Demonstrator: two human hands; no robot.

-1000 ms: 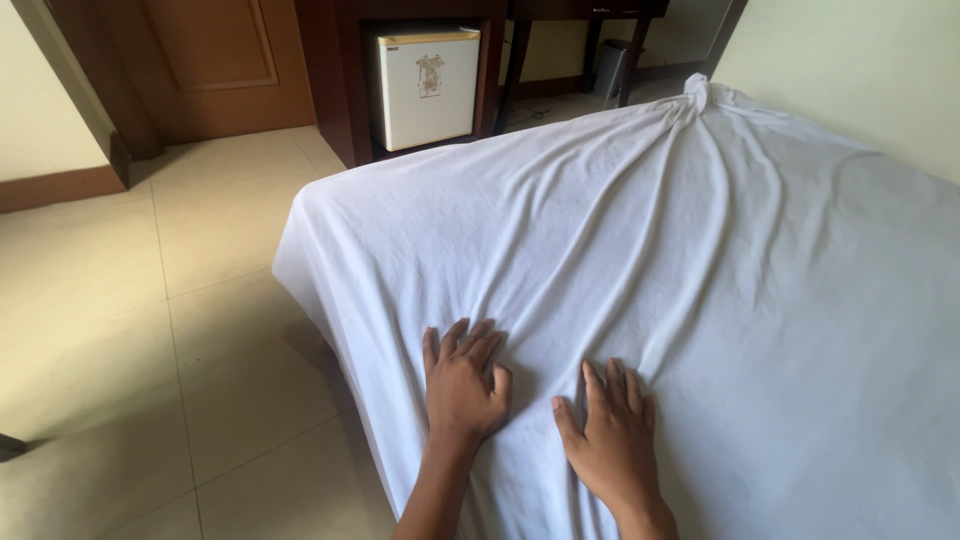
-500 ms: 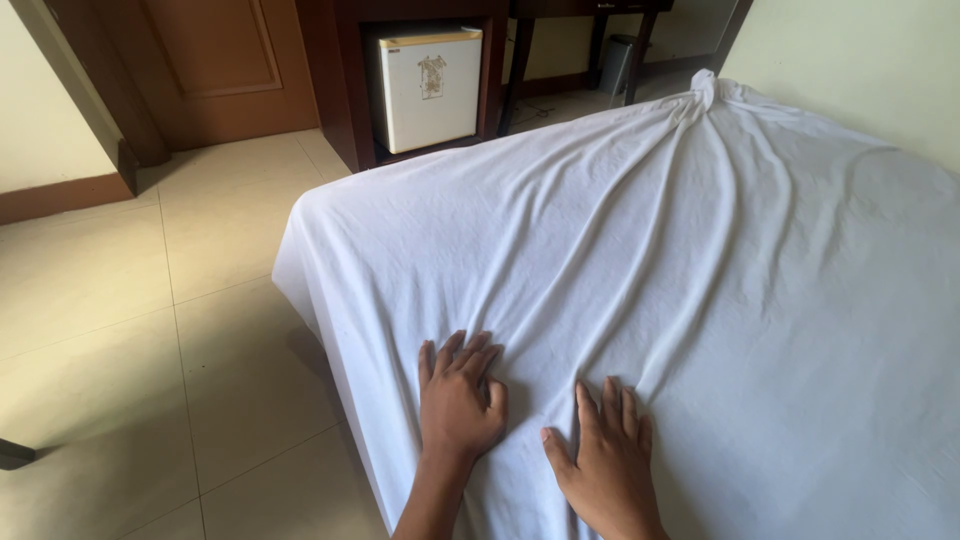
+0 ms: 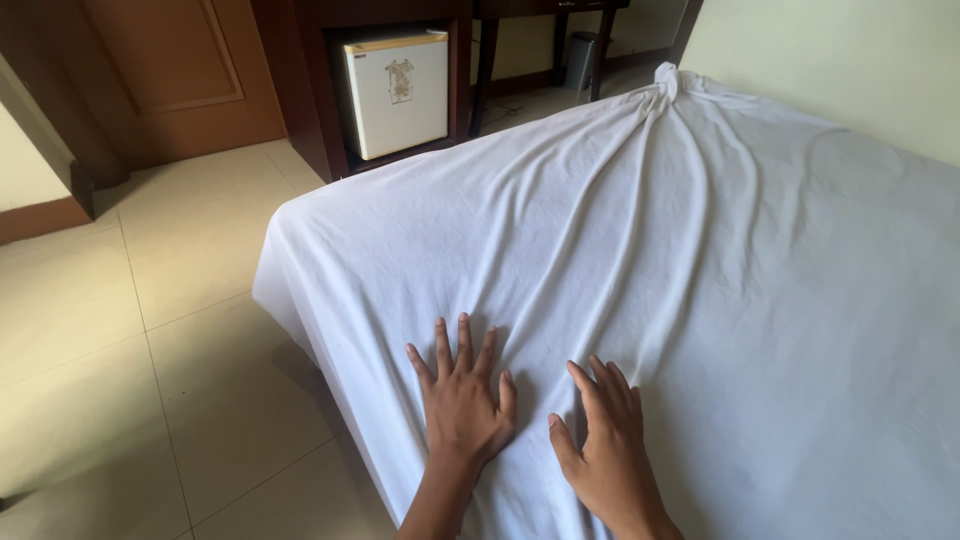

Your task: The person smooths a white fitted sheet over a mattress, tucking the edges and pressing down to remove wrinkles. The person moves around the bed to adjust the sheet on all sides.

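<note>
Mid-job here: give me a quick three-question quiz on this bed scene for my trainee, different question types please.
1. True or false: both the left hand and the right hand lie flat, fingers spread, on the white sheet.
2. Where is the sheet gathered into a knot? A) at the far corner of the bed B) under the left hand C) on the floor
3. Fill in: the small white fridge stands inside a dark wooden ____.

Key:
1. True
2. A
3. Cabinet
</note>
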